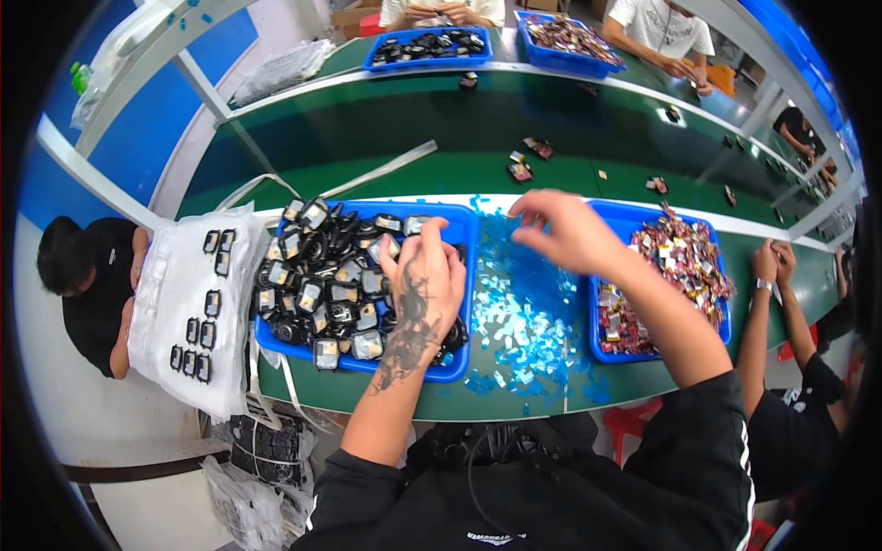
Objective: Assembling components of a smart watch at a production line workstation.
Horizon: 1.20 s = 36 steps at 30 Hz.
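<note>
**Two hands, one small part, a bin full of them**

The left hand hovers over the near blue bin, fingers pressed together in a pinch, apparently on one small black part with a silvery face, though what sits between the tips is hard to tell. Just beneath those fingers lie dozens more such parts. They look light, rigid and smooth-faced, so the black rim seems the safest grip. Beyond the thumb, the right hand hangs over a scatter of blue film scraps on the green counter, fingertips drawn together; whether they pinch a scrap cannot be told. Those scraps look flimsy and apt to cling. Outside the right wrist sits a second blue bin of mixed small pieces. Bin walls hem both hands in; the open room lies between the bins and forward toward the counter's middle.
</note>
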Motion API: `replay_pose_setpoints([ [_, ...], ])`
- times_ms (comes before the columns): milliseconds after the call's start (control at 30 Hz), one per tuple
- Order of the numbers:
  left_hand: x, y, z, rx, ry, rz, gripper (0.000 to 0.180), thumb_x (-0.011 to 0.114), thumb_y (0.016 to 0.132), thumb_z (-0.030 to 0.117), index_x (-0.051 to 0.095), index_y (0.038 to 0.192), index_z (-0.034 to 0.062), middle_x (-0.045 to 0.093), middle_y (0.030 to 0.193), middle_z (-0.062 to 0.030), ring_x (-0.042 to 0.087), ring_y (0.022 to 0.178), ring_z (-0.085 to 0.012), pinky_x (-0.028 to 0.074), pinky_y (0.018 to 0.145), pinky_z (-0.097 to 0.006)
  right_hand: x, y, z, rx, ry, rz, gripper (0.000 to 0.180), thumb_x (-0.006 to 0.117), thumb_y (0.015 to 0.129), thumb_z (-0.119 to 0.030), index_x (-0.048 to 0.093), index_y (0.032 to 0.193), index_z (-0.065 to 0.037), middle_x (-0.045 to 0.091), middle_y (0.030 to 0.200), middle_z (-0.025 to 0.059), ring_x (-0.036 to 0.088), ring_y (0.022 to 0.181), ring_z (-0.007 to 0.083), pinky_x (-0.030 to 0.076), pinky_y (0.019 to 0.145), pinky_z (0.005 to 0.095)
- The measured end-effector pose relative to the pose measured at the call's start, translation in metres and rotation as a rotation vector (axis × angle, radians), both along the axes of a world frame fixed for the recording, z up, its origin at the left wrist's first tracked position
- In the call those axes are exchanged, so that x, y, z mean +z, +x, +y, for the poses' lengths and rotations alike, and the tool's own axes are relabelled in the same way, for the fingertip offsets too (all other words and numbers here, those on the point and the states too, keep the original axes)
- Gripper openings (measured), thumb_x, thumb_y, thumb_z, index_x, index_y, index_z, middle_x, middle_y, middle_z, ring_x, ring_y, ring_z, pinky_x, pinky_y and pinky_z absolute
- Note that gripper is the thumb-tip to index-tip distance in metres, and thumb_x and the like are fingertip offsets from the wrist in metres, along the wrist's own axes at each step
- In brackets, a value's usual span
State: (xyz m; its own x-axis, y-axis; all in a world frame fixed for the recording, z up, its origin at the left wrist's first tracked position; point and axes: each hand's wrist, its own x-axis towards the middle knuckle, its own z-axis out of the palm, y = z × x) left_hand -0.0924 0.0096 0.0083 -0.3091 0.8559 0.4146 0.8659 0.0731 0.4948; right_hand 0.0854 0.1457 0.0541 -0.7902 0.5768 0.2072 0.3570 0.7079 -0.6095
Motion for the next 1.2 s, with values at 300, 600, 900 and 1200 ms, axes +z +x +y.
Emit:
replay_pose_setpoints([
  [300,-0.012,-0.001,-0.006,-0.114,-0.194,0.323,0.04,0.067,0.078,0.008,0.059,0.117,0.0094,0.062,0.109,-0.0077,0.05,0.113,-0.0283,0.021,0.106,-0.062,0.013,0.051,-0.098,-0.006,0.042,-0.101,0.023,0.068,0.084,-0.019,0.064,0.104,-0.008,0.064,0.09,0.0128,0.064,0.085,0.0345,0.052,0.072,0.0436],
  [600,0.008,0.04,-0.014,-0.572,0.551,0.085,0.032,0.077,0.066,0.0,0.067,0.096,0.0087,0.065,0.09,-0.0038,0.062,0.092,-0.0247,0.052,0.082,-0.042,-0.024,0.056,-0.13,-0.32,-0.71,0.49,0.024,0.064,0.092,-0.012,0.061,0.112,0.0,0.066,0.091,0.0074,0.064,0.078,0.0135,0.051,0.066,0.0277],
  [900,0.022,0.062,-0.024,-0.828,-0.088,-0.796,0.076,0.063,0.086,0.001,0.021,0.149,0.0024,0.048,0.13,-0.0165,0.054,0.112,-0.0236,0.05,0.09,-0.035,-0.032,0.064,-0.122,-0.366,-0.879,0.693,0.017,0.06,0.093,-0.005,0.062,0.108,0.004,0.067,0.091,0.0058,0.064,0.08,0.007,0.051,0.066,0.0213],
  [1200,0.006,0.06,-0.016,-0.445,-0.227,-1.625,0.018,0.05,0.098,0.005,0.049,0.114,-0.0008,0.062,0.116,-0.0216,0.068,0.096,-0.0256,0.059,0.08,-0.033,-0.009,0.123,-0.048,-0.629,0.315,-0.248,0.009,0.07,0.078,-0.01,0.066,0.083,-0.005,0.064,0.079,0.0125,0.064,0.078,0.0315,0.051,0.071,0.0431],
])
